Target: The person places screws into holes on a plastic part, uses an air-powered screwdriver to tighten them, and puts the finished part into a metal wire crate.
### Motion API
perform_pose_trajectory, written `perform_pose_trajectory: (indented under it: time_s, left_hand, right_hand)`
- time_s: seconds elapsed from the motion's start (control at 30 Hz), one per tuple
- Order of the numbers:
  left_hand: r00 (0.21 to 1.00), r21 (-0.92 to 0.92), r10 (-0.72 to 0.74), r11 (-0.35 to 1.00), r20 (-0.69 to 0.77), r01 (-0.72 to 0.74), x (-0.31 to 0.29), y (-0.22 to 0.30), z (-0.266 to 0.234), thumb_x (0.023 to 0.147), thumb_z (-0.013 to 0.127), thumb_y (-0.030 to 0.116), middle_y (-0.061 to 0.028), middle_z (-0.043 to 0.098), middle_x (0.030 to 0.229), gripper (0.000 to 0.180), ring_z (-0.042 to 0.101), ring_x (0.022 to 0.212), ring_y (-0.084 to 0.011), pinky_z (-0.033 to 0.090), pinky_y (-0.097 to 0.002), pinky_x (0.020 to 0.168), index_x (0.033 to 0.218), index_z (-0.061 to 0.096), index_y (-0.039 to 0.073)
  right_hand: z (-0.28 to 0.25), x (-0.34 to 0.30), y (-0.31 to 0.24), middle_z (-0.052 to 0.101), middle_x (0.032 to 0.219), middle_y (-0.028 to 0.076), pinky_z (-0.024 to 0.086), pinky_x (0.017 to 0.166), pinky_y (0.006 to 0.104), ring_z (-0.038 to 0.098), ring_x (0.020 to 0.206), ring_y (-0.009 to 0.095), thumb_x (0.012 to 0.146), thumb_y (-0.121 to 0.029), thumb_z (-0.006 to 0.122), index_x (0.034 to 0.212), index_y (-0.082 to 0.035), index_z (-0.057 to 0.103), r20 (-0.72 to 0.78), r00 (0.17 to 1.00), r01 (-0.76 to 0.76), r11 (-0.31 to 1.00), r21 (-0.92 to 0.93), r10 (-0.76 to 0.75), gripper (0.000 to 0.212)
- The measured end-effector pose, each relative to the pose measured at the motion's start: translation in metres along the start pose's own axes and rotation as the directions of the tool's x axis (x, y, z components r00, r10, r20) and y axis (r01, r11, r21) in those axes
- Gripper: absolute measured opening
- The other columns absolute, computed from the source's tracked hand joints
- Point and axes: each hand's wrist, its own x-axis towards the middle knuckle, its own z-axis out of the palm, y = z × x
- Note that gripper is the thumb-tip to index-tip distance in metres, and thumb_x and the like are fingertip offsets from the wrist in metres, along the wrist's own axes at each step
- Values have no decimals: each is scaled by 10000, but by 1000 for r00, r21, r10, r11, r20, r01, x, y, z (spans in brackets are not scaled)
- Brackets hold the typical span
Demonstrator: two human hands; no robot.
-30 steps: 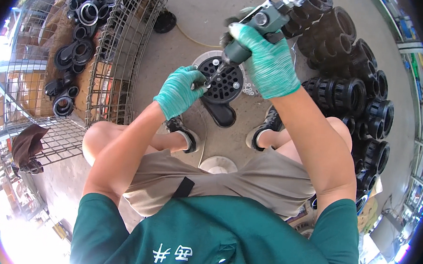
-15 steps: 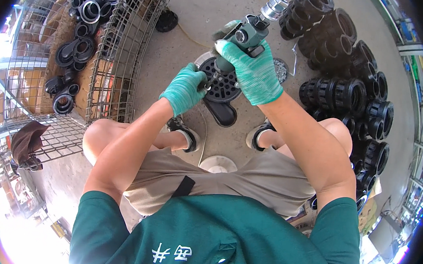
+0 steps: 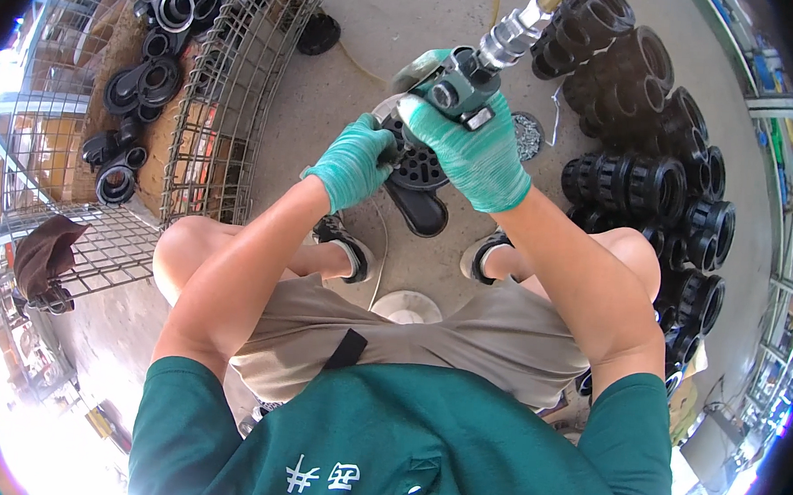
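Note:
My right hand [image 3: 472, 152], in a green knitted glove, is wrapped around a dark green air-powered driver [image 3: 463, 87] with a silver hose coupling at its upper end. The driver's lower end is hidden by my hand, above a round black part [image 3: 420, 169] full of holes. That part sits by my feet, with a rounded black extension [image 3: 420, 214] pointing towards me. At its left side is my gloved left hand [image 3: 356, 164], fingers curled together against the rim. Whatever they pinch is hidden.
Black ribbed fittings [image 3: 631, 181] are stacked on the right. To the left stands a wire mesh cage [image 3: 233, 80] with black ring-shaped parts [image 3: 155, 79] on cardboard. A round container of small metal pieces [image 3: 526, 135] is beyond my right hand. A black cap [image 3: 319, 34] lies by the cage.
The driver and my right hand have shifted slightly nearer to me, and the coupling sits lower in view. My left hand has moved a little to the right along the black part.

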Motion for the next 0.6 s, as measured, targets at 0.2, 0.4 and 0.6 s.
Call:
perform_pose_trajectory:
  time_s: [0.2, 0.4, 0.6]
  left_hand:
    - [821, -925, -444, -52, 359, 376, 16, 35, -5, 918, 617, 90, -79, 615, 1111, 358, 605, 988, -208, 513, -307, 839, 1274, 611, 135]
    - [915, -478, -307, 783, 261, 399, 2, 48, -25, 1017, 575, 187, 23, 601, 1209, 259, 569, 1101, -110, 466, -275, 1027, 1273, 588, 155]
    - [893, -814, -284, 381, 348, 438, 3, 37, -21, 925, 644, 116, -11, 578, 1275, 503, 547, 1140, -139, 530, -340, 924, 1403, 495, 165]
  right_hand:
    - [1, -6, 6, 693, 1017, 13, 537, 864, 296, 619, 898, 94, 824, -61, 779, 1161, -62, 656, 158, 987, 7, 997, -79, 6, 359]
    - [3, -1, -2, 688, 1030, 32, 525, 899, 309, 622, 930, 112, 836, -37, 756, 1156, -53, 627, 320, 945, -55, 998, -45, 66, 346]
    - [8, -5, 9, 678, 1033, 39, 517, 907, 316, 620, 940, 132, 828, 0, 737, 1142, -41, 630, 345, 938, -34, 999, -5, 34, 334]
